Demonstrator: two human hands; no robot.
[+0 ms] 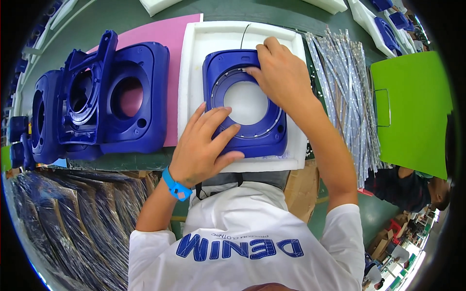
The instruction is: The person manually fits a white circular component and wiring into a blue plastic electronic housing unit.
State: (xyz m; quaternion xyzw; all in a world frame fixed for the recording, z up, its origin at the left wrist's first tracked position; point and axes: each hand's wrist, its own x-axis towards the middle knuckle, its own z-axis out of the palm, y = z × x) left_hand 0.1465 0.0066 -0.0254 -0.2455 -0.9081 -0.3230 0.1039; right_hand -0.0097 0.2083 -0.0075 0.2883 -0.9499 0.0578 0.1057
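A blue plastic housing [246, 141] with a large round opening lies in a white foam tray [193, 87] in front of me. A thin light-coloured strip [274, 122] with small dots curves round the ring about the opening. My right hand [280, 72] grips the housing's far right corner, fingers over the outer edge and thumb on the ring near the strip. My left hand [203, 138] rests on the near left side, fingers spread, some tips reaching the ring. A dark thin wire [243, 36] runs from the housing's far edge over the tray rim.
Several more blue housings [158, 97] stand at the left, partly on a pink sheet [174, 43]. A bundle of LED strips [343, 97] lies right of the tray, beside a green panel [412, 106]. Plastic-wrapped goods [82, 218] are at the near left. Another person [403, 186] is at the far right.
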